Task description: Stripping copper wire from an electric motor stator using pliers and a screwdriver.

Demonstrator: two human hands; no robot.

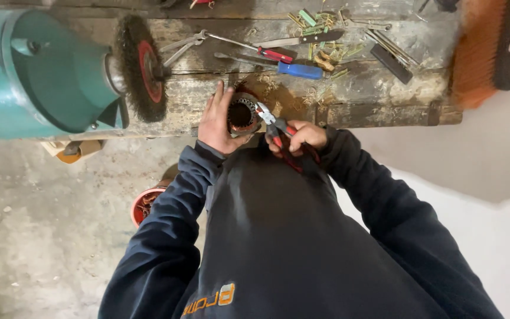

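gripping a round slotted stator [242,113] at the bench's [373,106] near edge, the left hand [218,121] steadies it; the right hand [302,137] squeezes red-handled pliers [275,127] biting its right rim.

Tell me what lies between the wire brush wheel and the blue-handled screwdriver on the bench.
In the head view, a pair of metal pliers lies between the wire brush wheel and the blue-handled screwdriver, with that screwdriver's own shaft reaching toward the pliers.
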